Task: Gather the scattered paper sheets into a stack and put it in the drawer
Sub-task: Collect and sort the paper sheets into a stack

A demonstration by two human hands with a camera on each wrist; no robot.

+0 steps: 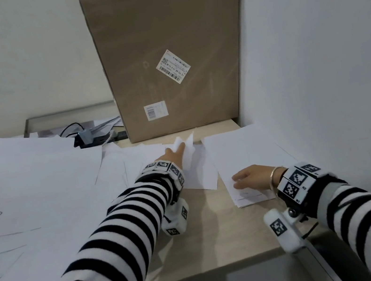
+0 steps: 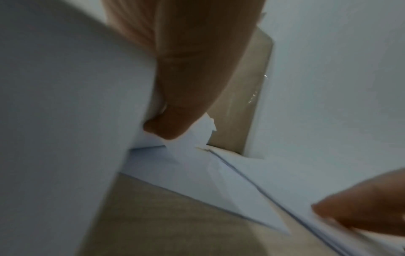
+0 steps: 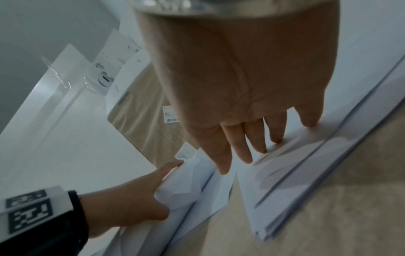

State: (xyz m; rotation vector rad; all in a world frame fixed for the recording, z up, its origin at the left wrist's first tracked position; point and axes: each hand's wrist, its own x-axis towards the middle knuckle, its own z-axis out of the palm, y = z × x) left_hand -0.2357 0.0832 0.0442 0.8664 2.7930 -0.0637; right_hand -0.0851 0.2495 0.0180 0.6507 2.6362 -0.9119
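Observation:
Loose white paper sheets point(image 1: 193, 163) lie on the light wood table point(image 1: 210, 242) in front of me. My left hand point(image 1: 175, 154) reaches forward and grips their far edge, which lifts and curls up; in the right wrist view the left hand point(image 3: 131, 199) holds the bent sheets point(image 3: 188, 183). The left wrist view shows my thumb point(image 2: 186, 104) pinching the paper point(image 2: 192, 135). To the right sits a gathered stack point(image 1: 243, 150). My right hand point(image 1: 248, 178) rests flat on its near end, straight fingers point(image 3: 247, 149) pressing the stack point(image 3: 295, 173). No drawer is in view.
A tall cardboard box point(image 1: 169, 56) stands at the back of the table, against the white wall point(image 1: 327, 65) on the right. Large white sheets point(image 1: 29, 205) cover the left side. A power strip with cables point(image 1: 94, 137) lies behind them. The table's front edge point(image 1: 215, 271) is near.

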